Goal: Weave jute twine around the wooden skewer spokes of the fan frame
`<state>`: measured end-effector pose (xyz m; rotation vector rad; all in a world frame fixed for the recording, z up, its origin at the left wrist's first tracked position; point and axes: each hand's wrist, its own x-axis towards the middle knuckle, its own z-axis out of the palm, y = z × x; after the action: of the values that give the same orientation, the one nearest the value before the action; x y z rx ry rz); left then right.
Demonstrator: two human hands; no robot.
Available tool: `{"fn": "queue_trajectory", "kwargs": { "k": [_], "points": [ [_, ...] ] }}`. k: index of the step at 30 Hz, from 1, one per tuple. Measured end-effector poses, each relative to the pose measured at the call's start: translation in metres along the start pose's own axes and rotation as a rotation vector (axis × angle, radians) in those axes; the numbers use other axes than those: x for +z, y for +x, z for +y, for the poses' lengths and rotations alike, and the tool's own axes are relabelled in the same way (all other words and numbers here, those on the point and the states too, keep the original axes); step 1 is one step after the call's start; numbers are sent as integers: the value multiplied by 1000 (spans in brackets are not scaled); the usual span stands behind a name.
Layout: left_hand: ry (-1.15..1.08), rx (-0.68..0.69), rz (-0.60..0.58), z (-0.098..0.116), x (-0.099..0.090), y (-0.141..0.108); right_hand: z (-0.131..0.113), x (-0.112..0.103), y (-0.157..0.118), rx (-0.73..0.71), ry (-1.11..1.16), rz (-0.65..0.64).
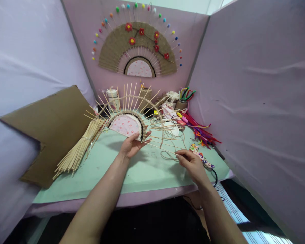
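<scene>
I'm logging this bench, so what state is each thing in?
Left hand: gripping the held fan
Right hand: pinching a thin stick or strand
Held fan: raised, spread
Twine: arced across the held fan
Stick bundle: tied
Cardboard: notched
Wall fan: hung, decorated
Scissors: handles up
Pipe cleaners: heaped loose
Corded tool: lying down

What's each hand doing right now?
Left hand: closed on the fan frame at its lower right corner.
Right hand: fingertips pinched at the end of a thin stick.
</scene>
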<state>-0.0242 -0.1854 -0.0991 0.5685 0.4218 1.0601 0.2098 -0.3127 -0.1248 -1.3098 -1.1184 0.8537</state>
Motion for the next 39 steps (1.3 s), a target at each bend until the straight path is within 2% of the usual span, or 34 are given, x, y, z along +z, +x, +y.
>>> {"fn": "queue_trajectory", "kwargs": {
  "k": [6, 9, 12, 17, 20, 23, 26, 31, 35, 39],
  "points": [
    [-14, 1, -8, -10, 2, 0, 7, 55, -3, 83, 158, -70],
    [-16, -20, -8, -12, 3, -1, 4, 71, -5, 103, 160, -130],
    [-30, -32, -13, -11, 3, -2, 4, 68, -7, 123, 157, -166],
    [-68, -8, -7, -6, 3, -4, 11, 43, -4, 193, 203, -245],
    [-67, -25, -20, -5, 1, -3, 13, 28, 6, 229, 407, -69],
    [-64, -40, -49, -6, -3, -2, 9, 19, 18, 185, 598, 118],
    [-59, -47, -76, -8, -5, -1, -1, 21, 23, 148, 698, 129],
    [-23, -105, -119, -11, -6, -2, -23, 39, 27, 128, 714, -39],
    [9, -148, -188, -12, -9, -1, -31, 46, 32, 84, 717, -35],
    [43, -160, -221, -13, -11, -1, -31, 46, 34, 103, 697, -44]
  ]
}}
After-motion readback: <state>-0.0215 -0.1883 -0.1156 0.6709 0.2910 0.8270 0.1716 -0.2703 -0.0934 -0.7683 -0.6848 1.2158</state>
